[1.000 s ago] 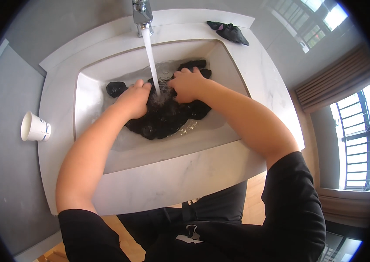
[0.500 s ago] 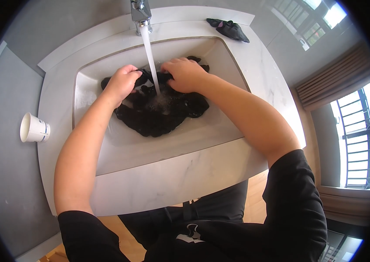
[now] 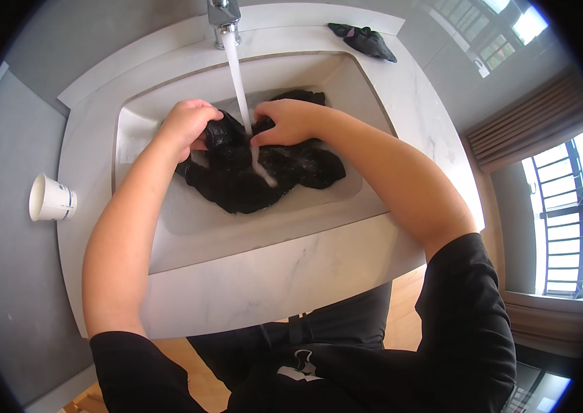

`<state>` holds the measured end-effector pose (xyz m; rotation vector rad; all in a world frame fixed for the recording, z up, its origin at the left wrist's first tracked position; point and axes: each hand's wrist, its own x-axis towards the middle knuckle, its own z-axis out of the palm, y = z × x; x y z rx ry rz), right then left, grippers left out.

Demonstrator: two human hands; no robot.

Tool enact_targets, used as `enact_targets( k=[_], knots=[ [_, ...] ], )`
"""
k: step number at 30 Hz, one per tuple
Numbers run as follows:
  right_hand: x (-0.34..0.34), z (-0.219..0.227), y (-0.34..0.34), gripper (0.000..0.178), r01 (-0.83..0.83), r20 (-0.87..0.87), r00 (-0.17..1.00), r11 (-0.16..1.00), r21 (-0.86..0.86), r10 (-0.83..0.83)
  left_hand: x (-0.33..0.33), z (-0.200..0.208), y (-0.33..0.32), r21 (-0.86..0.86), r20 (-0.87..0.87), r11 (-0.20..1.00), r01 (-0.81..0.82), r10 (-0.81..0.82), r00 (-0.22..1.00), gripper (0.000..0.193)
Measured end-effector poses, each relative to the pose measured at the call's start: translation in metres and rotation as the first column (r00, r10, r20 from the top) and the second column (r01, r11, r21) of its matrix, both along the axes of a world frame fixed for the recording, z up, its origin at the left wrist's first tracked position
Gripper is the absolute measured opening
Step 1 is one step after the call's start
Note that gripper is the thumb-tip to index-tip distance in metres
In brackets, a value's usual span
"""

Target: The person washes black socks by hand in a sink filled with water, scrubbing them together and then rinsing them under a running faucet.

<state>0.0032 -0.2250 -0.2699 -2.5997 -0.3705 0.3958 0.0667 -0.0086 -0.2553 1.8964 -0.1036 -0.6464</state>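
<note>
A soaked black cloth garment (image 3: 240,186) lies bunched in the white rectangular sink (image 3: 198,241). At its left side, my left hand (image 3: 187,129) pinches a raised fold between thumb and fingers. My right hand (image 3: 290,122) curls around another part of the cloth, right of the water stream (image 3: 238,86). The water pours from a chrome faucet (image 3: 224,19) between my hands, strikes the fabric and runs down over it. Some of my right fingertips are hidden by the cloth, whose exact kind I cannot make out.
Marbled white countertop (image 3: 277,268) surrounds the sink. A small dark bunched cloth (image 3: 368,45) rests at the back right corner. On the left, a white paper cup (image 3: 52,198) lies by the counter's edge. A curtain (image 3: 535,127) and barred window (image 3: 566,213) are at far right.
My left hand has lifted a fold of the garment nearer the stream. My right hand has turned, thumb now lower. The cloth's right part has spread rightward, and water now runs down a raised fold.
</note>
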Motion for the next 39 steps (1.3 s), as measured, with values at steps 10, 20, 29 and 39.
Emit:
enact_targets(
  k=[10, 20, 29, 39],
  knots=[
    [0.004, 0.008, -0.004, 0.061, 0.289, 0.064, 0.957, 0.942, -0.172, -0.282, 0.016, -0.032, 0.003, 0.220, 0.587, 0.972, 0.080, -0.198, 0.785, 0.018],
    [0.001, -0.007, 0.003, 0.032, -0.176, -0.038, 0.984, 0.975, -0.138, 0.172, -0.011, -0.047, -0.001, 0.757, 0.437, 0.600, 0.258, -0.759, 0.482, 0.055],
    [0.012, -0.024, -0.006, 0.033, 0.137, -0.049, 0.983, 0.893, -0.429, -0.175, -0.018, -0.015, -0.008, 0.853, 0.074, 0.409, 0.324, -0.709, 0.701, 0.059],
    [0.010, 0.003, -0.010, 0.032, 0.084, -0.056, 0.996, 0.958, 0.274, -0.072, -0.030, -0.025, -0.016, 0.491, 0.702, 0.830, 0.264, -0.556, 0.445, 0.039]
  ],
)
